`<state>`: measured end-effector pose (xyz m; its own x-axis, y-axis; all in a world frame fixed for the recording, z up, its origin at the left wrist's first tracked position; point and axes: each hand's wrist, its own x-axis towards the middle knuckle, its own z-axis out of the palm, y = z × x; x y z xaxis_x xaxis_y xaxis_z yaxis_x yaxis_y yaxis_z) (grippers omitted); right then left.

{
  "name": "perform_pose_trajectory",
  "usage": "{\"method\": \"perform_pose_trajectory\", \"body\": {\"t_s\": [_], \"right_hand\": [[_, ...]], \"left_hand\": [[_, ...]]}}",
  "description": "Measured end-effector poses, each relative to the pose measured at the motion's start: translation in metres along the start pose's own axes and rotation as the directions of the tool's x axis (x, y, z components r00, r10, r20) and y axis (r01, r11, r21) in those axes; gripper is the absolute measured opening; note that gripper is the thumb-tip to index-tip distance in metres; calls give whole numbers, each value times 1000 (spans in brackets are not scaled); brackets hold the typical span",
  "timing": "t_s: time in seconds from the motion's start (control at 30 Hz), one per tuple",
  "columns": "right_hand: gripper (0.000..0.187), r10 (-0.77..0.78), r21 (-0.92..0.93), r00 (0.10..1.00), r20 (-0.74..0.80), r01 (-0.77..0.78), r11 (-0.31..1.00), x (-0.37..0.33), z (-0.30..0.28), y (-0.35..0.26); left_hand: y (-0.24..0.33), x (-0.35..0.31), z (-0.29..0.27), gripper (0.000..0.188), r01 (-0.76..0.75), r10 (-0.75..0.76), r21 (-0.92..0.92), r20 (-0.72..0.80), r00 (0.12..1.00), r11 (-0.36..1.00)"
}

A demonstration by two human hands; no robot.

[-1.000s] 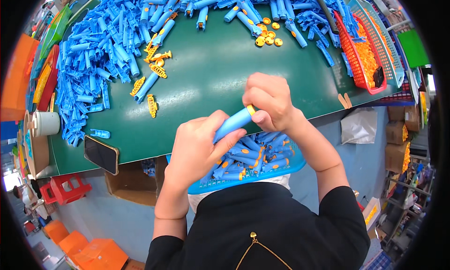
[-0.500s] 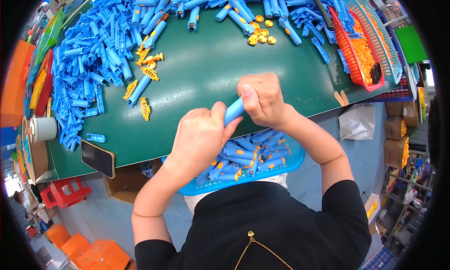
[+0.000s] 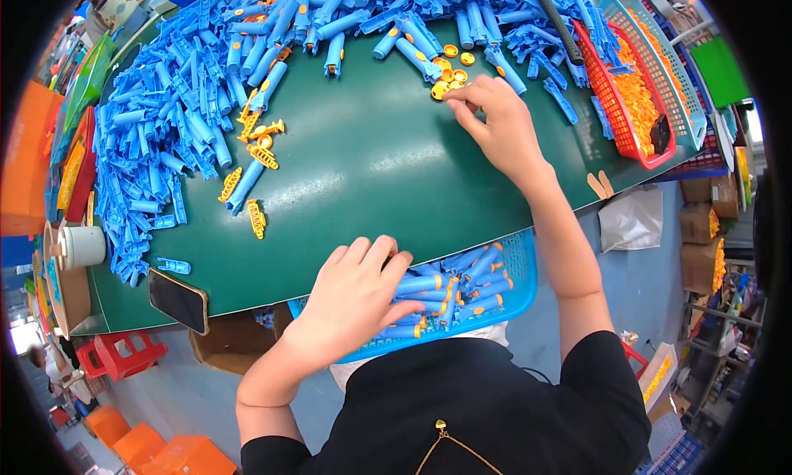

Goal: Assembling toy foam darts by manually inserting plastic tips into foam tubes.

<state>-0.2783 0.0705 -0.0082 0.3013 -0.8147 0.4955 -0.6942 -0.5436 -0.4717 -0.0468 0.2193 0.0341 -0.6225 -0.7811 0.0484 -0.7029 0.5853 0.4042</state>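
Going by the head view, the right hand (image 3: 501, 130) is up near 1 o'clock beside the yellow caps (image 3: 452, 72), thumb and forefinger tips close together, can't tell if one's pinched or even touched. Caps are probably heaped there for a short reach. Left hand (image 3: 353, 287) is at 7 o'clock over the blue tray (image 3: 520, 265), fingers a bit apart, no grip I can see. Orange-ended blue tubes (image 3: 476, 266) lie in it toward 5, likely kept low by the table edge for elbow room lol
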Motion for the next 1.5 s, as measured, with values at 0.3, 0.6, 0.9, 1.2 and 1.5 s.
{"method": "perform_pose_trajectory", "body": {"t_s": [0.3,0.6,0.9,1.2,1.5], "right_hand": [[22,-133,-186,991,-23,127,974,9,18,18],[18,-145,-152,983,-109,128,980,8,20,25],[19,-261,-89,947,-188,248,965,5,16,7],[32,-103,145,982,159,80,986,-39,17,-32],[33,-48,6,982,185,48,999,-31,15,-33]], "left_hand": [[-119,120,-14,49,499,-354,128,-558,751,857],[-136,120,-13,31,403,-251,334,-413,875,852],[-60,45,11,36,267,-180,239,-331,926,934],[-22,16,38,43,-70,-391,-637,-552,736,767],[-25,15,55,31,-106,-378,-588,-636,673,802]]}}
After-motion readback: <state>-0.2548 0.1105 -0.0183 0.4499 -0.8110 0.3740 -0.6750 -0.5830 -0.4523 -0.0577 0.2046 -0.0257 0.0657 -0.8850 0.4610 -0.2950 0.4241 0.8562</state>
